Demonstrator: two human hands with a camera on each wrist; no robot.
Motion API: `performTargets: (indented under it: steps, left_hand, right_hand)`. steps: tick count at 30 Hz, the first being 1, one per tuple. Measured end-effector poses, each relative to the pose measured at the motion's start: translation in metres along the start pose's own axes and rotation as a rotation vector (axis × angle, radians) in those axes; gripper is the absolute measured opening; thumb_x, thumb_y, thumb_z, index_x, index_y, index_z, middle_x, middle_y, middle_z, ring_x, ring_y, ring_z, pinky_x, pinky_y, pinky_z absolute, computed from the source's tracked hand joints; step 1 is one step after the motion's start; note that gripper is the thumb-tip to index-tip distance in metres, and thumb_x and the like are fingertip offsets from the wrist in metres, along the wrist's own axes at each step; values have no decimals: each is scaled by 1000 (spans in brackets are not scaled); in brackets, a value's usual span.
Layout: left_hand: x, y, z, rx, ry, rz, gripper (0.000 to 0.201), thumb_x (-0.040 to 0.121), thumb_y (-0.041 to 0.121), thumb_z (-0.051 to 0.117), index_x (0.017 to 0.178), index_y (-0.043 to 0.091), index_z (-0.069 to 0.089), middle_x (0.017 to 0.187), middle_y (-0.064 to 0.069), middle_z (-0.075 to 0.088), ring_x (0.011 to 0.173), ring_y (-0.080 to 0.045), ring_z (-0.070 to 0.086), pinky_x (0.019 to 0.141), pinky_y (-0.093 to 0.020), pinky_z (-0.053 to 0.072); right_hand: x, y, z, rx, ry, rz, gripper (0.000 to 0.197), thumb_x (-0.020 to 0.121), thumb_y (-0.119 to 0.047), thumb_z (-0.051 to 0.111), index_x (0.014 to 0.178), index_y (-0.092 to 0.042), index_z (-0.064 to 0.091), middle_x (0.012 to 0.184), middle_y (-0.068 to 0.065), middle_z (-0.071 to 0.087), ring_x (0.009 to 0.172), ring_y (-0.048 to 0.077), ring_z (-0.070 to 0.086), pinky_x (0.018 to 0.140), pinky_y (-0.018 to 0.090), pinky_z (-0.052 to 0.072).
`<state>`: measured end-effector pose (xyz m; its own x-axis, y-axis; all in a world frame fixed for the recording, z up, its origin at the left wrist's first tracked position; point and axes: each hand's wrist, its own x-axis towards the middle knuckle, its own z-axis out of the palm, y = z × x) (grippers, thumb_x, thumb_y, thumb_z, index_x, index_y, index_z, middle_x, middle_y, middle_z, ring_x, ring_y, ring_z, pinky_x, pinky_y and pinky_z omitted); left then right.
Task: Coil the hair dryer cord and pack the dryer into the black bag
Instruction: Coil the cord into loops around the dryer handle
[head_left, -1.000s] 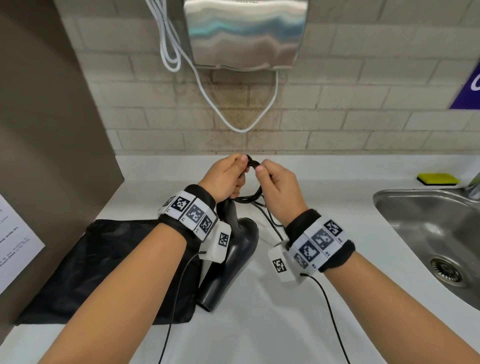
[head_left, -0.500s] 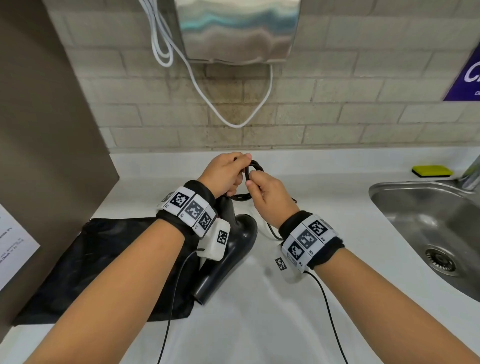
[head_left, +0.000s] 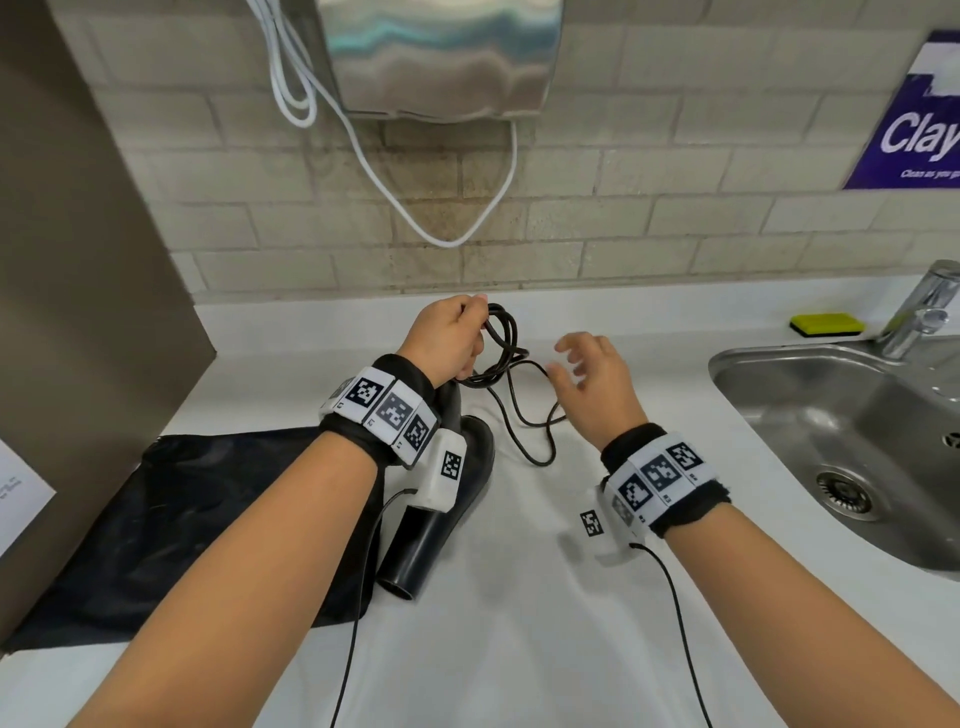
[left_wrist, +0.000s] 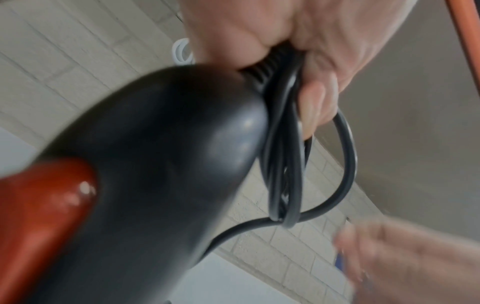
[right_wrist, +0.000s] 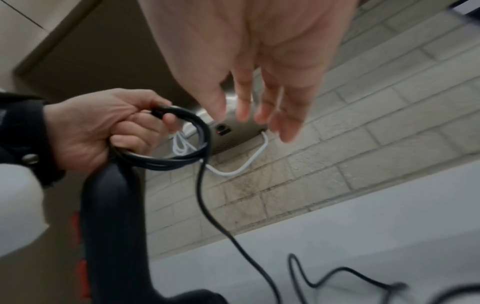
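The left hand (head_left: 449, 338) grips several loops of the black cord (head_left: 501, 343) at the handle end of the hair dryer (head_left: 441, 519), whose barrel rests on the white bench (head_left: 519, 623) against the flat black bag (head_left: 182, 519). The right hand (head_left: 595, 384) hovers beside the coil, fingers spread and holding nothing, above loose cord trailing over the bench. A sink (head_left: 831, 415), faucet (head_left: 919, 312) and yellow sponge (head_left: 827, 323) lie to the right, and a white cable (head_left: 415, 218) hangs on the tiled wall behind.

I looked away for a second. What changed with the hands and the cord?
The right hand let go of the cord and drew away to the right, fingers spread. The left hand still grips the coiled loops; the dryer and black bag stayed put.
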<state>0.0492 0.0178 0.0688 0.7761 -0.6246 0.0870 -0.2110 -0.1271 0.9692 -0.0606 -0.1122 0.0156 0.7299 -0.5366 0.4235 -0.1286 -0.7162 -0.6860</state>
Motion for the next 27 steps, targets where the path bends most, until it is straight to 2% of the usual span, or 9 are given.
performTargets:
  steps: [3, 7, 12, 15, 19, 21, 23, 24, 27]
  left_hand:
    - [-1, 2, 3, 22, -11, -12, 37, 100, 27, 35, 65, 13, 37, 35, 12, 35, 31, -7, 27, 38, -19, 26]
    - [-4, 6, 14, 65, -57, -16, 37, 100, 29, 35, 67, 12, 40, 38, 11, 35, 32, -8, 27, 38, -19, 27]
    - [-6, 8, 27, 95, -85, -19, 38, 100, 30, 34, 67, 13, 42, 38, 10, 36, 32, -9, 28, 40, -22, 26]
    - [-9, 10, 31, 95, -85, -22, 38, 100, 30, 34, 67, 12, 41, 44, 4, 35, 33, -9, 26, 40, -21, 25]
    - [-12, 11, 35, 100, -93, -22, 38, 100, 29, 33, 67, 12, 40, 49, 0, 33, 32, -8, 26, 39, -20, 25]
    - [-13, 11, 37, 104, -86, -25, 38, 100, 29, 33, 67, 12, 41, 48, 1, 35, 31, -8, 27, 39, -20, 26]
    - [-13, 10, 38, 99, -78, -29, 39, 100, 29, 34, 66, 12, 41, 45, 3, 35, 31, -8, 27, 39, -20, 26]
    - [-13, 11, 39, 97, -76, -30, 39, 100, 29, 33, 66, 12, 41, 43, 4, 35, 31, -8, 26, 40, -20, 26]
    - [-12, 11, 39, 109, -73, -30, 39, 100, 30, 33, 66, 12, 40, 43, 4, 37, 31, -9, 27, 41, -22, 25]
  right_hand:
    - [-8, 37, -10, -220, -267, 326, 26, 90, -14, 49, 115, -7, 53, 116, 15, 54, 96, 24, 53, 75, 23, 36]
    - [-34, 82, -13, -583, -604, 630, 37, 91, -18, 43, 127, -7, 43, 130, 15, 48, 115, 31, 52, 94, 34, 43]
    - [-58, 108, -12, -728, -569, 733, 40, 91, -18, 44, 128, -3, 36, 132, 17, 45, 120, 33, 49, 101, 40, 41]
    - [-63, 117, -12, -737, -566, 698, 38, 92, -13, 43, 127, 0, 36, 131, 17, 48, 118, 31, 51, 100, 37, 43]
    - [-63, 112, -20, -729, -667, 716, 46, 91, -20, 53, 132, -4, 39, 137, 11, 46, 124, 26, 48, 103, 33, 41]
    - [-57, 96, -25, -594, -706, 689, 38, 94, -20, 49, 128, -4, 46, 131, 11, 51, 116, 25, 53, 96, 30, 45]
    - [-51, 81, -29, -219, -674, 713, 17, 91, -13, 53, 107, -9, 59, 103, 10, 61, 82, 19, 61, 67, 26, 50]
    - [-50, 73, -31, 27, -628, 704, 8, 88, -8, 57, 94, -12, 60, 90, 7, 61, 70, 15, 58, 56, 23, 46]
    - [-49, 53, -35, 661, -521, 741, 22, 85, 4, 57, 81, -17, 58, 73, 0, 56, 71, 17, 58, 48, 19, 44]
